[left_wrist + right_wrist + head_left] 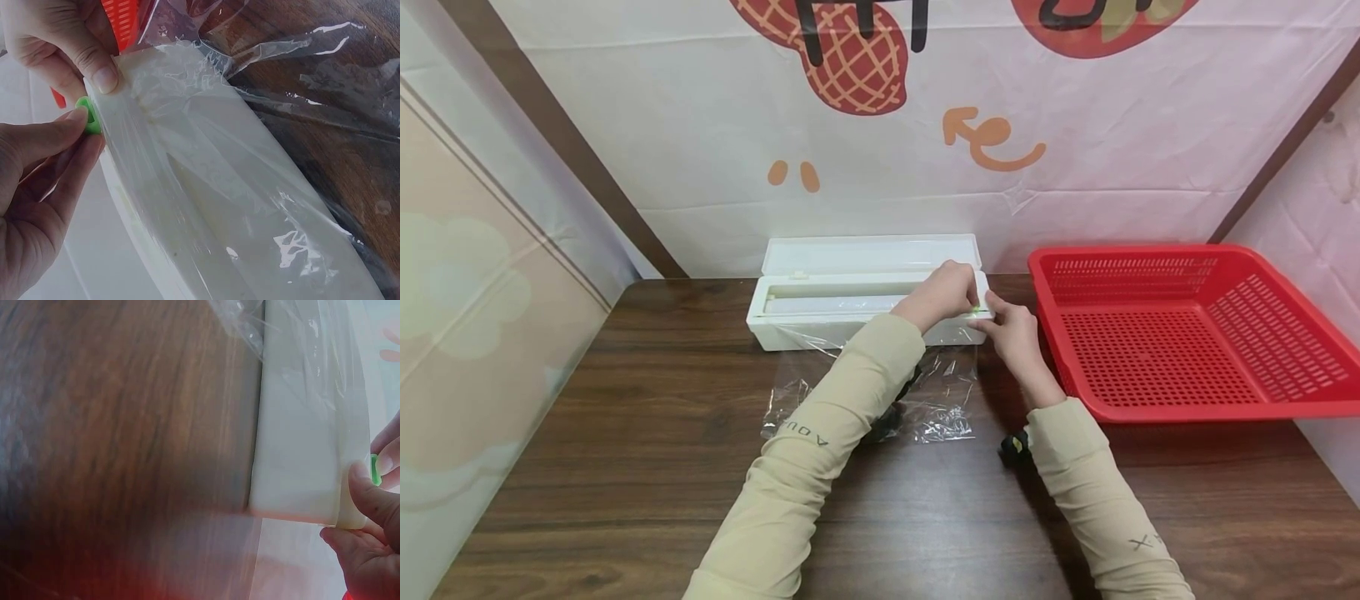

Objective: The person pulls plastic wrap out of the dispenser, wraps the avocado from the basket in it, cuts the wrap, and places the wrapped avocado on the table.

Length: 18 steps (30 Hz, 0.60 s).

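With the left hand [37, 187] pinching the small green plastic slider [89, 115] at the right end of the white rectangular cling-film dispenser box [820, 321] on the table, and the right hand [1015, 337] bracing that end with a curled thumb, the clear film [940, 400] probably risked bunching or tearing raggedly if the box shifted.

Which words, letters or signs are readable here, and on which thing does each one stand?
"AOU", upside down: left sleeve.
"X", then letters cut off: right sleeve.
Black strokes on the backdrop: cut off at the top, unreadable.
Orange arrow: a sign only.
White dispenser box: no text.
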{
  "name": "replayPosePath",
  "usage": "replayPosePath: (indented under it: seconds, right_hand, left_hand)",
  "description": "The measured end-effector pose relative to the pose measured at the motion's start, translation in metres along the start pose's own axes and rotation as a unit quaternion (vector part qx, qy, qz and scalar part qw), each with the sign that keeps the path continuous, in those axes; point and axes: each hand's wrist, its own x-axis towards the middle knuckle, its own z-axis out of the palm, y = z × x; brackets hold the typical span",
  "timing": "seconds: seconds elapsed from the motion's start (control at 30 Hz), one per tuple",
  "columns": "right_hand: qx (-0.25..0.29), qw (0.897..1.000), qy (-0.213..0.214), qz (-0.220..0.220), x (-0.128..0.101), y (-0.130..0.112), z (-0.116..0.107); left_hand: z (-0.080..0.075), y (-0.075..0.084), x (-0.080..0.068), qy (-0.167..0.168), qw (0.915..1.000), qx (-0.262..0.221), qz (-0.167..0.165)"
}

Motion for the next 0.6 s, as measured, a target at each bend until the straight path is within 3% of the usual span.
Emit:
replayPosePath:
  seconds: [0.6]
  right_hand:
    - [-0.002, 1.0, -0.002, 0.001, -0.001, -0.001, -0.002]
  left_hand:
    - [-0.005, -0.013, -0.007, -0.001, 1.0, 0.007, 0.0]
